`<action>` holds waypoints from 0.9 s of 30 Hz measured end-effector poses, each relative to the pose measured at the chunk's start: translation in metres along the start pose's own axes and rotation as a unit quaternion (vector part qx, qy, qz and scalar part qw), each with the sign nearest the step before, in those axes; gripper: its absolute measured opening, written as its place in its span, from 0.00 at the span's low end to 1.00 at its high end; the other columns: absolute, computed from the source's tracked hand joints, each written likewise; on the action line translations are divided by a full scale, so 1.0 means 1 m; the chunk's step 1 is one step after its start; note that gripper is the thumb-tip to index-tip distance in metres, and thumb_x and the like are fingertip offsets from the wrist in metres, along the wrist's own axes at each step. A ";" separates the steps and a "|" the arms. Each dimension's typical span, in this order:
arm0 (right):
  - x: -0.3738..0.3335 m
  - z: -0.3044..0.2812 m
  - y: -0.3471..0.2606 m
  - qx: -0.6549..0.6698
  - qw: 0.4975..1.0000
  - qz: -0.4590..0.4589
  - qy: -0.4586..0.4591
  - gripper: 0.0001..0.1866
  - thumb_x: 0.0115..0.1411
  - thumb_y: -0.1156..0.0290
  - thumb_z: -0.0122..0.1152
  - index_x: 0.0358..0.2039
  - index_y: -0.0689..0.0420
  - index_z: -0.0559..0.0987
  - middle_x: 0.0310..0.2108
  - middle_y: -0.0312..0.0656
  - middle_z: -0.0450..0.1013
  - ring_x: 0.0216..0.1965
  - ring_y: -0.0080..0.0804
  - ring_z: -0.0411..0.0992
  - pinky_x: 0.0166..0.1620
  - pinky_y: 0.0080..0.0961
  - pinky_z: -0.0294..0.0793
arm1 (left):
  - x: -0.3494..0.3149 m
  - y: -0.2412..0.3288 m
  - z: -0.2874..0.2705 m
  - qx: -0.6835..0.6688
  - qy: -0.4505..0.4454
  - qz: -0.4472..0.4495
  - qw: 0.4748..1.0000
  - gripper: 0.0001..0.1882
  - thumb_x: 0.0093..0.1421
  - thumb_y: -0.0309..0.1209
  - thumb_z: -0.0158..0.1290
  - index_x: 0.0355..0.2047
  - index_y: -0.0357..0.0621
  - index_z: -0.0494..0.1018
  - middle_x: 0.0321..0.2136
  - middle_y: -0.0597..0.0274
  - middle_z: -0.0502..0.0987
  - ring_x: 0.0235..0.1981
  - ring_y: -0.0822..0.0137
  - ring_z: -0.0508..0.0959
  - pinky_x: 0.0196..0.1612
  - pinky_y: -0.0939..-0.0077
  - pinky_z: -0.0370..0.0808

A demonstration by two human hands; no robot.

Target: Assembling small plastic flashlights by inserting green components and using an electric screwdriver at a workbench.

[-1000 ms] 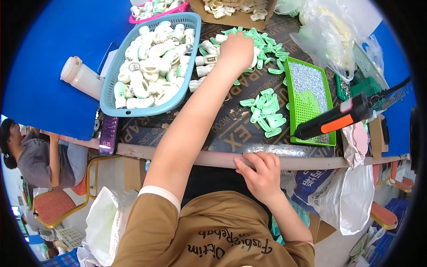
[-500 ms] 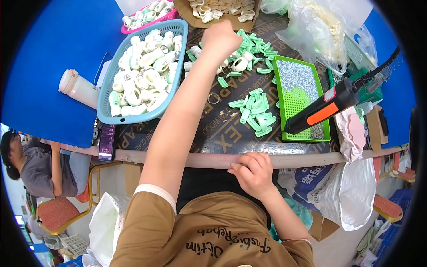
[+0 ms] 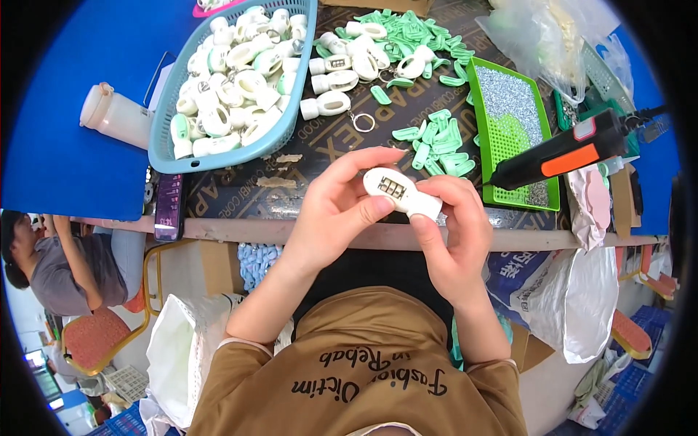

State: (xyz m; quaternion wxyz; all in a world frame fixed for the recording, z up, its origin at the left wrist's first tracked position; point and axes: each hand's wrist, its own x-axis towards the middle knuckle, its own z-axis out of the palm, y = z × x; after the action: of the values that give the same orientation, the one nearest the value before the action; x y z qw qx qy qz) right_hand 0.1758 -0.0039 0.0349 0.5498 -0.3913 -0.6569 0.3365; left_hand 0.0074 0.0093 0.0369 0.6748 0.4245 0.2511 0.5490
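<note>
Between my hands, just above the table's near edge, is a white oval keychain piece (image 3: 385,183) with a dark slotted window and a blocky white end. My left hand (image 3: 331,211) grips its rounded end between thumb and fingers. The blocky end is pinched by the thumb and fingers of my right hand (image 3: 459,229). Beyond them lies a small pile of green plastic clips (image 3: 438,143). More white keychain pieces (image 3: 342,76) rest by a larger heap of green clips (image 3: 414,35), one with a metal ring (image 3: 362,122).
A blue basket (image 3: 155,138) full of white pieces stands left, near a phone (image 3: 169,207) and white bottle (image 3: 116,116). At right, a black-and-orange electric screwdriver (image 3: 563,156) hangs over a green tray (image 3: 554,198) of small screws. Plastic bags (image 3: 538,43) lie behind. A person (image 3: 65,265) sits at left.
My left hand has come back from the heap at the far side. My right hand has risen from the table edge, and both now hold a white keychain piece. The view has shifted.
</note>
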 end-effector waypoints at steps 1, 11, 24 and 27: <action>-0.002 0.001 0.002 -0.002 1.000 0.003 -0.003 0.15 0.54 0.77 0.63 0.43 0.61 0.76 0.38 0.43 0.73 0.36 0.30 0.71 0.38 0.23 0.71 | -0.006 0.007 -0.004 0.138 0.032 -0.025 0.990 0.30 0.53 0.26 0.61 0.56 0.40 0.65 0.38 0.59 0.75 0.46 0.69 0.75 0.48 0.74 0.72; -0.015 0.009 0.014 0.138 0.980 0.128 -0.058 0.15 0.57 0.77 0.61 0.44 0.62 0.71 0.41 0.40 0.73 0.39 0.24 0.73 0.43 0.22 0.73 | -0.017 0.012 -0.030 0.193 -0.086 -0.117 0.970 0.35 0.51 0.24 0.62 0.59 0.38 0.62 0.51 0.58 0.71 0.53 0.68 0.71 0.54 0.73 0.68; -0.035 -0.130 0.018 -0.221 0.952 0.070 0.199 0.06 0.57 0.81 0.58 0.36 0.64 0.76 0.36 0.38 0.73 0.37 0.25 0.71 0.42 0.18 0.70 | -0.011 -0.014 -0.015 0.587 -0.104 0.009 0.803 0.17 0.51 0.30 0.60 0.41 0.44 0.72 0.32 0.55 0.74 0.38 0.55 0.74 0.43 0.64 0.68; -0.018 -0.134 0.014 -0.085 0.983 0.009 0.161 0.27 0.56 0.79 0.60 0.56 0.65 0.65 0.50 0.45 0.69 0.51 0.35 0.69 0.57 0.30 0.66 | -0.011 -0.024 -0.012 0.605 -0.092 0.093 0.786 0.17 0.51 0.30 0.60 0.41 0.43 0.72 0.36 0.57 0.74 0.39 0.55 0.73 0.44 0.64 0.68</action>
State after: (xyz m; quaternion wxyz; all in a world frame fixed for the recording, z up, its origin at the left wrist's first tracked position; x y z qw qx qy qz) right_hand 0.3114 -0.0120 0.0367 0.6103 -0.4916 -0.5821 0.2170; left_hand 0.0073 0.0017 0.0090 0.2455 0.8152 0.4281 0.3031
